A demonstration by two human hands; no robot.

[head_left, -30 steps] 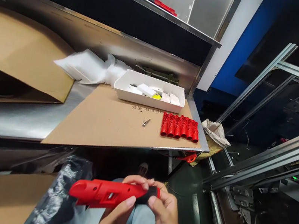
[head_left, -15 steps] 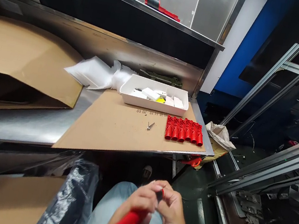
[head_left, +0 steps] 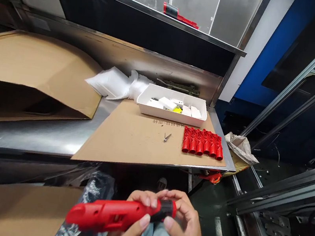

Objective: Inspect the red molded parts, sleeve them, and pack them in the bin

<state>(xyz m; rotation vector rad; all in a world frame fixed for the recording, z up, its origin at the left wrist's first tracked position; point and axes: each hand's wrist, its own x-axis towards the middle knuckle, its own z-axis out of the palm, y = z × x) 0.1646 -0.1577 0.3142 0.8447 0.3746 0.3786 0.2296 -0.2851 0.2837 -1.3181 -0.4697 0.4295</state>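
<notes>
Low in the view, over my lap, both hands hold a long red plastic tool body (head_left: 106, 214) with a black collar at its right end. My left hand (head_left: 130, 229) wraps the body from below, thumb on its side. My right hand (head_left: 184, 228) pinches the black collar with its fingertips. The tool lies roughly level, its pointed end to the left. On the cardboard sheet (head_left: 130, 139) on the bench lies a row of several red plastic parts (head_left: 203, 142), side by side near the right edge.
A white tray (head_left: 171, 114) with small white pieces stands at the back of the bench, white bags (head_left: 115, 83) left of it. A small metal clip (head_left: 167, 137) lies on the cardboard. A folded cardboard box (head_left: 33, 74) covers the left. Aluminium rails (head_left: 285, 182) run on the right.
The tool was tipped down out of the bottom of the view half a second ago; it is now back level in both hands. The camera has shifted slightly left.
</notes>
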